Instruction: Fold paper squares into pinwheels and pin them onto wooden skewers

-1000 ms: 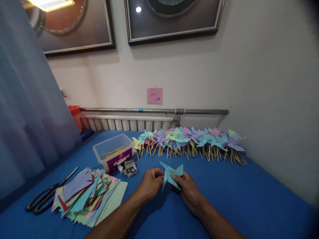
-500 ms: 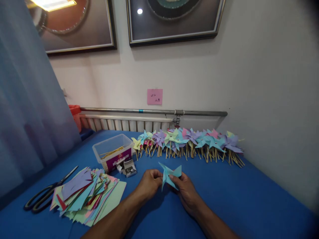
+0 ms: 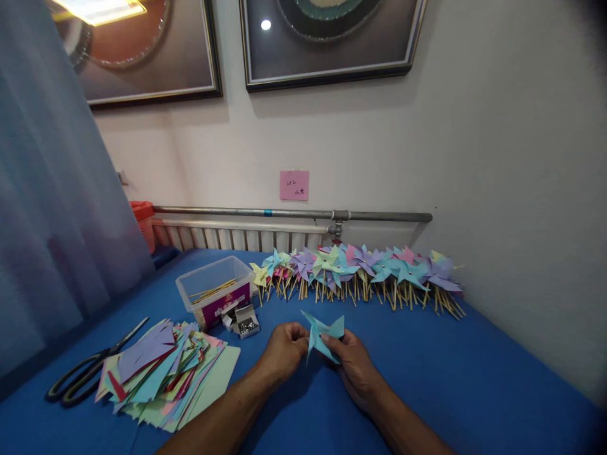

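Note:
A light blue folded paper pinwheel (image 3: 322, 335) is held just above the blue table between both hands. My left hand (image 3: 282, 351) pinches its left side with curled fingers. My right hand (image 3: 353, 366) grips its right and lower part, thumb on the paper. A stack of coloured paper squares (image 3: 165, 373) lies to the left of my left forearm. A small open box of metal pins (image 3: 246, 320) sits just beyond my left hand.
A long row of finished pinwheels on wooden sticks (image 3: 360, 272) lies along the wall. A clear plastic tub with sticks (image 3: 213, 291) stands behind the pin box. Black scissors (image 3: 90, 373) lie at the far left on the blue table (image 3: 474, 373). A curtain hangs at the left.
Both hands and the blue pinwheel have shifted very slightly left and toward me; the grip is the same.

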The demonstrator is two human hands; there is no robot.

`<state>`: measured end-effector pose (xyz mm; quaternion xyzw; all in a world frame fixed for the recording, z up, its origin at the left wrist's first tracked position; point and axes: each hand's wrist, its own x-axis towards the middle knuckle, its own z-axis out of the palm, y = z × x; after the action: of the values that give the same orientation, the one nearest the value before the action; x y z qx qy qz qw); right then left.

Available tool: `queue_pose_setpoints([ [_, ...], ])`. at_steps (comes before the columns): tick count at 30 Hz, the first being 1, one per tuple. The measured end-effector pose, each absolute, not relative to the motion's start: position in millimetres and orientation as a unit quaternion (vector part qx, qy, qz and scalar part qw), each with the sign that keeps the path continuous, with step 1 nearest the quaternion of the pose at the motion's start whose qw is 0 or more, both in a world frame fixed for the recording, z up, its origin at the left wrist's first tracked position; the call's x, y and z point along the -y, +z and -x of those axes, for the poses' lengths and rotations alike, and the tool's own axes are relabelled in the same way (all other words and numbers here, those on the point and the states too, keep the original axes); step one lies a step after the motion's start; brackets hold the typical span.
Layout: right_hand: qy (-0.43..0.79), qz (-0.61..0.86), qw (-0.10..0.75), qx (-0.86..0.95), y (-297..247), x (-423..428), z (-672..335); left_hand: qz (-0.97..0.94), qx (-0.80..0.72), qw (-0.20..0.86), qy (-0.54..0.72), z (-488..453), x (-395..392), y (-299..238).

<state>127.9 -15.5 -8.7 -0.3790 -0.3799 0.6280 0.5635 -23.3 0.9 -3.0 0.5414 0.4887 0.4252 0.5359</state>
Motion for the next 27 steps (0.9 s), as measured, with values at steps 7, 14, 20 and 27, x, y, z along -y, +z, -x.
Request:
queue_pose_setpoints([
  [7,0.636,0.372,0.568,0.368,-9.6,15.3,-127.4,-0.545,-0.499,0.531,0.416,23.9,-2.2,-6.3],
  [14,0.634,0.375,0.566,0.369,-7.8,16.2,-127.5,-0.542,-0.495,0.538,0.415,23.4,1.4,-0.7],
  [20,0.628,0.374,0.569,0.377,-6.9,16.9,-127.5,-0.556,-0.502,0.518,0.413,23.3,1.6,-2.2],
  [27,0.615,0.383,0.578,0.375,-10.1,14.6,-125.5,-0.566,-0.503,0.499,0.422,20.6,1.7,-8.9],
])
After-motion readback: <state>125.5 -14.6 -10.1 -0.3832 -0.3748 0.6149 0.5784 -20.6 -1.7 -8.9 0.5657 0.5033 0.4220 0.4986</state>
